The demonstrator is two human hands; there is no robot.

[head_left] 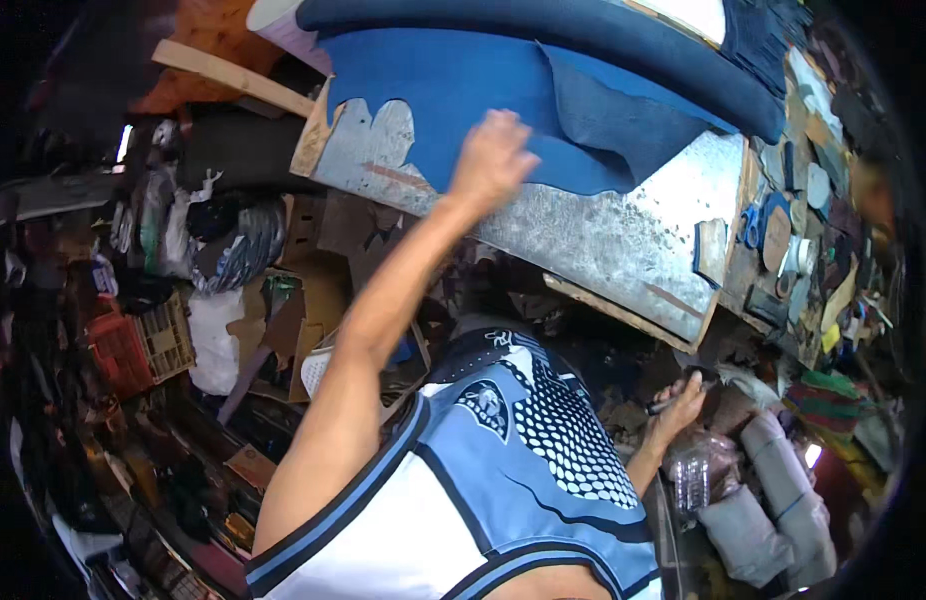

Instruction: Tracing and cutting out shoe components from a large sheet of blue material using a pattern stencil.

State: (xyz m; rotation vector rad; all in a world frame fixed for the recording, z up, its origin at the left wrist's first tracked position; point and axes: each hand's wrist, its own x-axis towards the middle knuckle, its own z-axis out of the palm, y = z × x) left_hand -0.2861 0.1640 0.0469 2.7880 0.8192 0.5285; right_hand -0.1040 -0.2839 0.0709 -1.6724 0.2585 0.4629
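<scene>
My left hand [495, 160] is over a blue leather sheet [443, 85] with an irregular cut edge. Motion blurs its fingers, and whether they touch the sheet is unclear. One flap of the sheet is folded back, showing a duller grey-blue underside [608, 105]. Beneath it lies a worn metal-topped table [593, 240]. Low at my right side, off the table, my right hand [680, 405] is closed around a slim dark tool [661, 406], its kind too small to make out.
A dark blue roll [543, 30] lies along the table's far side. On the right, a cluttered bench holds blue-handled scissors [751, 227] and flat pattern pieces. Wrapped grey rolls [783, 480] stand at lower right. Crates [120, 355] and piled scraps crowd the left. A wooden bar [233, 78] juts out at upper left.
</scene>
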